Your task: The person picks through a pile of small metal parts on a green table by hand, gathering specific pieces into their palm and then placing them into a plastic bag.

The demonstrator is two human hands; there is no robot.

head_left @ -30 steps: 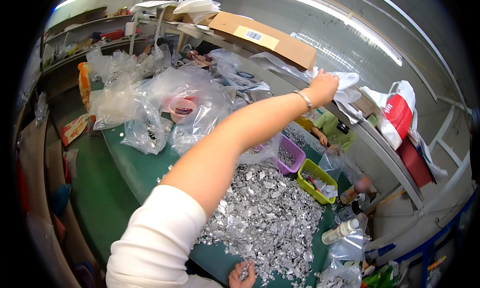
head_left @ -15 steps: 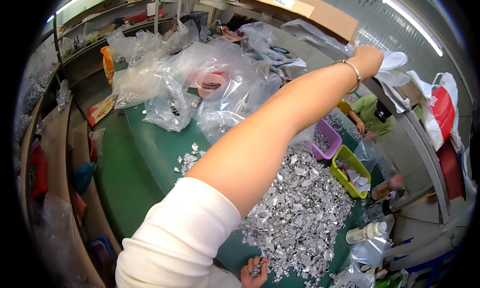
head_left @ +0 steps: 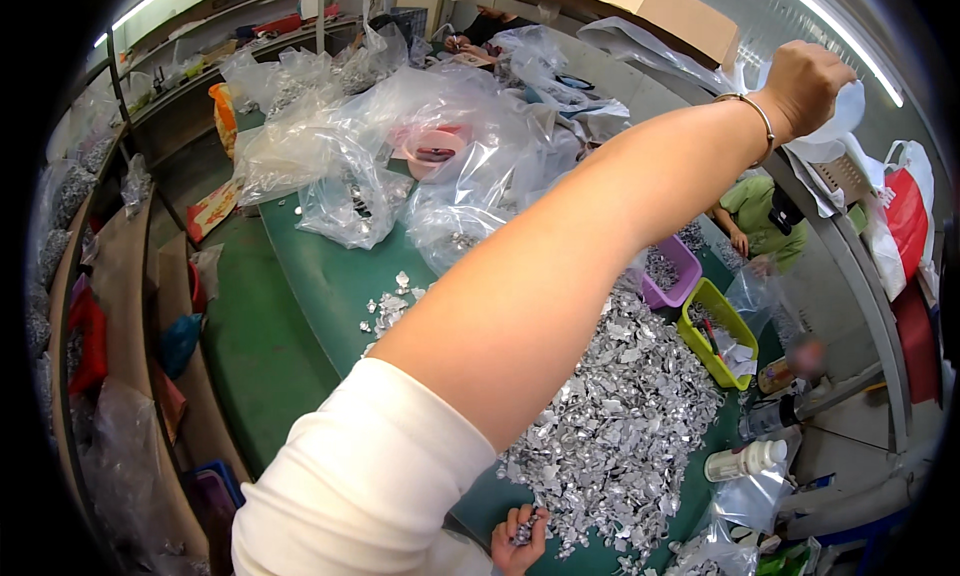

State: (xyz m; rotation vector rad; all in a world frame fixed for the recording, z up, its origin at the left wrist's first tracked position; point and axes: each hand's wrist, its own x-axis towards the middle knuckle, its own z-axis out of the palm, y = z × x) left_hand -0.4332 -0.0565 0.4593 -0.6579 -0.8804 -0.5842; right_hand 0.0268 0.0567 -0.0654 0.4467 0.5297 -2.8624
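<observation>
Silver pieces [head_left: 640, 416] heaped on green table [head_left: 325, 276]; shelves [head_left: 128, 326] left.

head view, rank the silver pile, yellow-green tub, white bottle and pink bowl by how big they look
1. silver pile, largest though the arm covers part
2. yellow-green tub
3. white bottle and pink bowl: too alike to rank; the bowl lies farther off

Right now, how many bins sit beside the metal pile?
2: a purple bin by the upper right of the metal pile, and a green bin below right of the first. The outstretched arm may hide others.
</observation>
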